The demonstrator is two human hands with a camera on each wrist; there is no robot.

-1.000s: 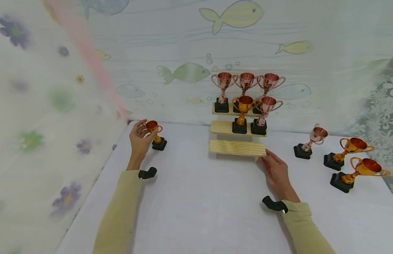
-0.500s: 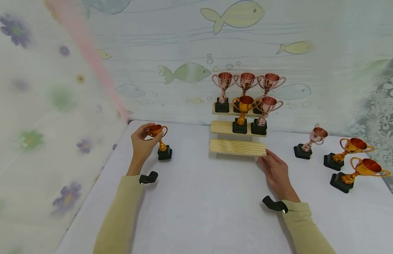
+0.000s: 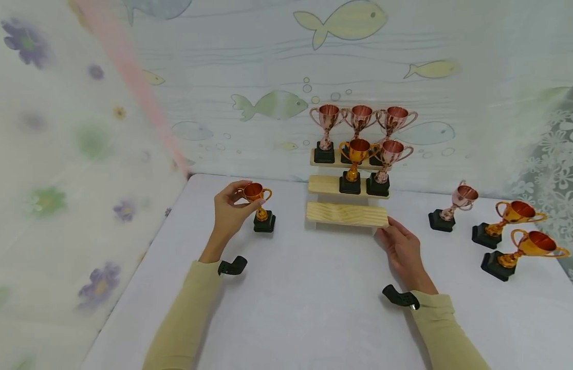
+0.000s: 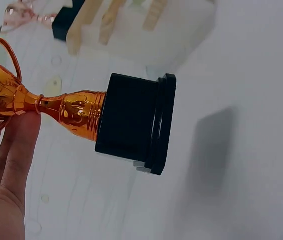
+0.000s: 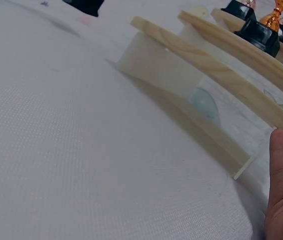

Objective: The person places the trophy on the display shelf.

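The gold trophy [image 4: 81, 112] is held above the white tablecloth [image 3: 309, 298], to the left of the three-tier wooden stand and apart from it; in the left wrist view its shadow is separated from the base. It is carried mouth up and base down, its long axis near upright, with the bowl tipped slightly leftward in the head view. The bowl is pinched between the thumb and fingers of the left hand [image 3: 230, 211], with a finger lying against the stem. A glossy orange-gold finish, two looped handles, a ribbed stem foot and a square, stepped black base [image 3: 264, 221] are noted. The right end of the lowest shelf [image 3: 346, 214] is held by the right hand [image 3: 402, 249], with thumb and fingers brought to its corner. Three rose-gold trophies [image 3: 326, 128] are borne in a row on the top shelf [image 3: 336, 159]. On the middle shelf [image 3: 323, 185], a second gold trophy [image 3: 354, 164] is placed near the centre and a rose-gold one at the right end. To the right of the stand, another rose-gold trophy [image 3: 447, 212] and two further gold trophies [image 3: 508, 258] are set on the cloth. The scene is backed by a fish-patterned curtain [image 3: 267, 67].
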